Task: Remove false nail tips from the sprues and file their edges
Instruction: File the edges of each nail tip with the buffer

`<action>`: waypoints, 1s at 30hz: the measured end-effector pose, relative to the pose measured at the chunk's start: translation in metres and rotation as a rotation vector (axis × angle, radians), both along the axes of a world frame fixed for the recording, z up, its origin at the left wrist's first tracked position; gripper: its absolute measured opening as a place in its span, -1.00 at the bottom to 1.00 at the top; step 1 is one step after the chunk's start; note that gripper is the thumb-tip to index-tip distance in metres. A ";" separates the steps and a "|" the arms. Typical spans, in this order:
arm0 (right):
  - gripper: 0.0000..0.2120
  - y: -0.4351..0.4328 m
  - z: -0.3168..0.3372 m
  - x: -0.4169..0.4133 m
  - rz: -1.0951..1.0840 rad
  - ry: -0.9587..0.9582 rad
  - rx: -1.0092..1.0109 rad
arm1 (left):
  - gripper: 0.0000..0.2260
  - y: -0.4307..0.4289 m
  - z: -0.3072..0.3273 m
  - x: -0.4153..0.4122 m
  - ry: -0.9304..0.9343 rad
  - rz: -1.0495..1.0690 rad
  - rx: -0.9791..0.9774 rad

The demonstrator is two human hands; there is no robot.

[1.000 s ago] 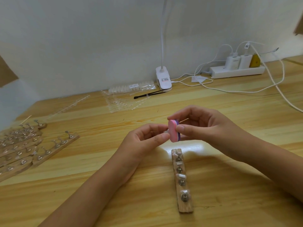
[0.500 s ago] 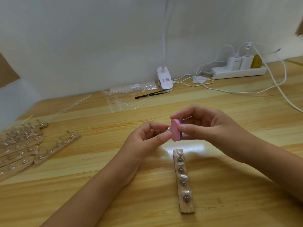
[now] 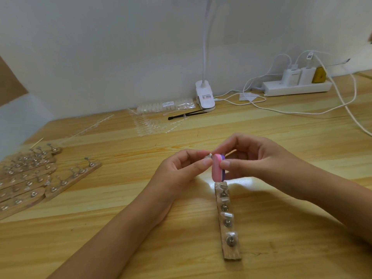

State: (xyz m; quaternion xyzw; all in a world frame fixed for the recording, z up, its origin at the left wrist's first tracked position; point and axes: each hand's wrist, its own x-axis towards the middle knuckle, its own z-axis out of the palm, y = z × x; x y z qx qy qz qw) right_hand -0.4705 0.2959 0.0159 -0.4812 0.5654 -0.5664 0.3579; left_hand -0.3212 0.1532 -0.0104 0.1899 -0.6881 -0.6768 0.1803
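My left hand [image 3: 181,168] is curled, thumb and forefinger pinching a small shiny peg [image 3: 208,156] at the fingertips. It is too small for me to tell whether a nail tip sits on it. My right hand [image 3: 253,158] grips the pink-and-purple file [image 3: 218,168] between thumb and fingers, held upright on its edge, its pink face touching the peg. Both hands hover above the bench [image 3: 141,141], near its middle.

Just below the file a wooden holder [image 3: 229,250] lies on the bench, running toward me, with a row of metal studs [image 3: 230,241] along it. Pearly tips [image 3: 227,215] sit on some of them. Far to my left lie other holders [image 3: 40,178], side by side and overlapping.

Toward the wall [image 3: 120,47] are clear sprues [image 3: 147,125], a packet [image 3: 167,105] of tips, a black tool [image 3: 187,116] and a white clip lamp [image 3: 205,95]. A power strip [image 3: 296,87] with chargers [image 3: 291,74] sits at the back right, its cables [image 3: 302,112] trailing across the bench.
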 end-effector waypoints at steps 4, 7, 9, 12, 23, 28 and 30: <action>-0.72 0.000 0.001 0.000 -0.048 -0.003 -0.013 | -0.60 0.000 0.000 0.000 0.011 0.012 0.013; -0.73 0.000 0.001 0.002 -0.025 0.004 0.019 | -0.58 0.000 0.000 0.000 0.013 0.009 0.023; -0.73 0.000 -0.001 0.003 -0.059 -0.012 0.000 | -0.59 0.000 0.000 0.000 0.022 0.007 0.021; -0.72 -0.001 0.000 0.006 -0.046 0.004 0.023 | -0.66 -0.001 0.000 -0.001 0.034 0.013 0.040; -0.67 -0.002 0.001 0.009 -0.215 -0.063 -0.075 | -0.68 -0.002 -0.001 0.000 0.040 0.006 0.040; -0.72 -0.002 -0.001 0.013 -0.109 -0.005 0.007 | -0.71 -0.002 0.000 0.001 0.048 -0.021 0.012; -0.70 -0.002 0.000 0.012 -0.162 -0.030 -0.042 | -0.67 -0.002 0.001 0.001 0.045 0.001 0.010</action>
